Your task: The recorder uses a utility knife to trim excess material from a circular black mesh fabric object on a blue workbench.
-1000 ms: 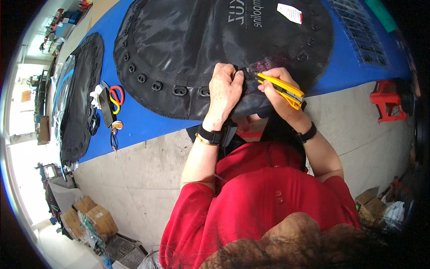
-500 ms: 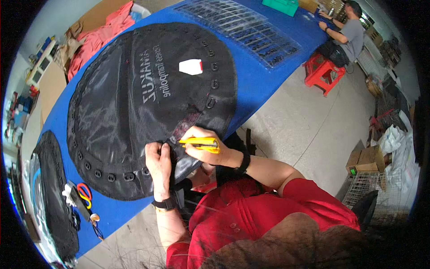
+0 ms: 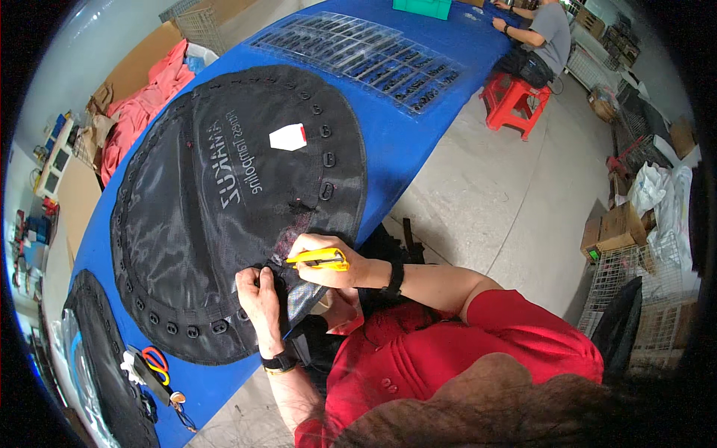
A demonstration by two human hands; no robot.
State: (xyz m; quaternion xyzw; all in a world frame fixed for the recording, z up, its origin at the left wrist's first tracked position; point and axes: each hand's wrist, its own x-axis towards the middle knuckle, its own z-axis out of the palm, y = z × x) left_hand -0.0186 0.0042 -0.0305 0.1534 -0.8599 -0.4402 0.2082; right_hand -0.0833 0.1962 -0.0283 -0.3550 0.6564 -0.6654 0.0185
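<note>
A round black trampoline mat [image 3: 160,239] with plastic rings around its rim lies on the blue table. My left hand [image 3: 259,302] is closed on the mat's near edge, fingers and thumb gripping a fold. In my right hand [image 3: 328,278] is a yellow utility knife [image 3: 320,258], its tip pointing left toward the fabric beside my left fingers. The blade tip and exact cutting spot are too small to make out. Just beyond the right hand, a dark reddish patch [image 3: 293,230] marks the fabric. Farther up on the mat sits a white tag [image 3: 288,137] with a red edge.
Red-and-yellow-handled scissors [image 3: 155,361] lie at the left on the blue table [image 3: 407,160], near another black mat [image 3: 101,336]. Clear trays [image 3: 366,56] of dark parts and a green bin [image 3: 422,7] stand farther back. A person sits on a red stool [image 3: 515,101].
The whole view has shifted, so the mat and table appear lower and farther left. Both hands keep nearly the same hold at the mat's near edge, the knife still in the right.
</note>
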